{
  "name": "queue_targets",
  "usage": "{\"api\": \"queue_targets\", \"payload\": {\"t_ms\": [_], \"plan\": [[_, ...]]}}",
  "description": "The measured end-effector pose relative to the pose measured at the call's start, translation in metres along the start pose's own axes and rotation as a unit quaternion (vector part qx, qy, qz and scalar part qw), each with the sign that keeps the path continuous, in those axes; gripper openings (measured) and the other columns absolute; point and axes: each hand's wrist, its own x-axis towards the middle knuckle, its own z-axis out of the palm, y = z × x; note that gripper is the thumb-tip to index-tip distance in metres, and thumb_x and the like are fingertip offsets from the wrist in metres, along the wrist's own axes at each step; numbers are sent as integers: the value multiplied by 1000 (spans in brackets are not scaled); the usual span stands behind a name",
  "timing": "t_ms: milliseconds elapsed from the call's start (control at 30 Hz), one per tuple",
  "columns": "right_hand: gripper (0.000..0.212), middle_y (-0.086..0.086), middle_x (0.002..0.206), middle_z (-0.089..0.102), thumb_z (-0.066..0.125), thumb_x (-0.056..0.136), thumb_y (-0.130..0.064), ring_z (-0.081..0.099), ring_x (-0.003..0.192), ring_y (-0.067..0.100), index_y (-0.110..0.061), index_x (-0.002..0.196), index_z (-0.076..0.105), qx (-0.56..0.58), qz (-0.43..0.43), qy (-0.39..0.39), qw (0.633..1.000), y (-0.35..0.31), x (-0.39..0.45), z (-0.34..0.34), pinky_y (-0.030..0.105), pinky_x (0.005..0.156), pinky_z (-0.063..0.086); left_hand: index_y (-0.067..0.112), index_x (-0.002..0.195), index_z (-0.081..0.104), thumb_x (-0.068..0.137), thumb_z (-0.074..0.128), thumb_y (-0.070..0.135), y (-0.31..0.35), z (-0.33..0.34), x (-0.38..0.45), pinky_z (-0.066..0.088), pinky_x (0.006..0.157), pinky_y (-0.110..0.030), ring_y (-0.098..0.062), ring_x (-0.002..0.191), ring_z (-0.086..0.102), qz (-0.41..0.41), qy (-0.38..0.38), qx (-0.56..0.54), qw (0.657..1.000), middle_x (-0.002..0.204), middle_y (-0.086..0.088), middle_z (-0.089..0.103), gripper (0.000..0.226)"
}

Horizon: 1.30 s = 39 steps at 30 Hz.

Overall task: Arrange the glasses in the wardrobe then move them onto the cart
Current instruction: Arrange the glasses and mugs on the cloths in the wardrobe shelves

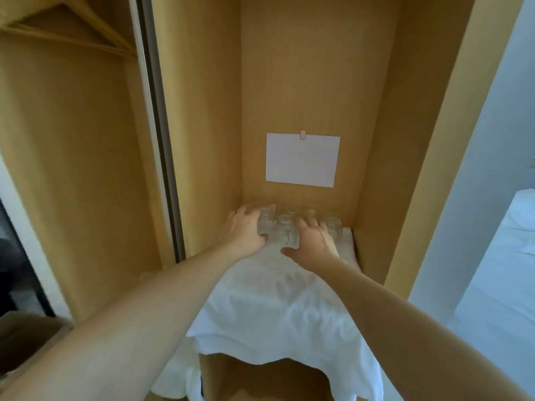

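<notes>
My left hand (246, 227) reaches to the back of the wardrobe (307, 82) shelf, fingers curved over the leftmost of the glasses (285, 230), thumb low at the near side; it looks wrapped round a glass, though the clear glass under my palm is hard to make out. My right hand (314, 241) lies just to the right of it, fingers spread and only lightly bent, thumb stretched out to the left near the cloth; its fingertips rest on or against the glasses in the middle and right of the cluster, and I cannot tell whether it actually grips one. The glasses stand together in a tight group at the very back of the shelf, close against the rear panel, on a rumpled white cloth (275, 308) that covers the shelf and hangs over its front edge. Most of them sit between and just beyond my two hands, with one more glass (333, 225) showing to the right of my right hand's fingers. They are transparent and blurred, so their number and whether they stand upright or inverted cannot be read. A white sheet of paper (302, 160) is fixed to the rear panel above the glasses, held by a small clip (303, 134) at its top edge; any writing on it is too faint to read. Wooden hangers (72, 30) show at the upper left, cut off by the frame.
</notes>
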Motion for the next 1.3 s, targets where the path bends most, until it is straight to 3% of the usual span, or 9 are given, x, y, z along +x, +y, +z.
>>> {"api": "queue_targets", "payload": {"t_ms": [433,767,967,1300], "plan": [[81,7,153,38,72,87,-48,33,141,35,-23,154,31,35,-101,-21,994,-181,-17,41,48,111,39,20,152,37,94,63,46,-141,-91,-87,42,107,-45,-34,140,35,-91,32,65,993,152,-12,41,69],[85,5,150,39,69,84,-53,39,133,33,-28,153,27,44,-108,-57,992,-325,-35,99,45,107,41,25,153,37,93,64,48,-268,-148,-142,39,111,-45,-32,143,31,-116,31,72,990,156,-10,37,69],[79,6,149,41,68,85,-55,41,133,34,-25,150,34,46,-95,-56,993,-396,-48,131,47,106,42,24,156,32,95,63,50,-342,-170,-163,37,114,-48,-32,147,26,-123,16,62,990,161,-10,30,73],[73,5,144,43,69,86,-56,43,128,32,-24,145,42,24,-70,-102,992,-456,-59,176,43,103,45,24,156,32,93,62,52,-426,-171,-181,33,118,-47,-33,147,28,-129,-13,34,991,162,-11,30,74]]}}
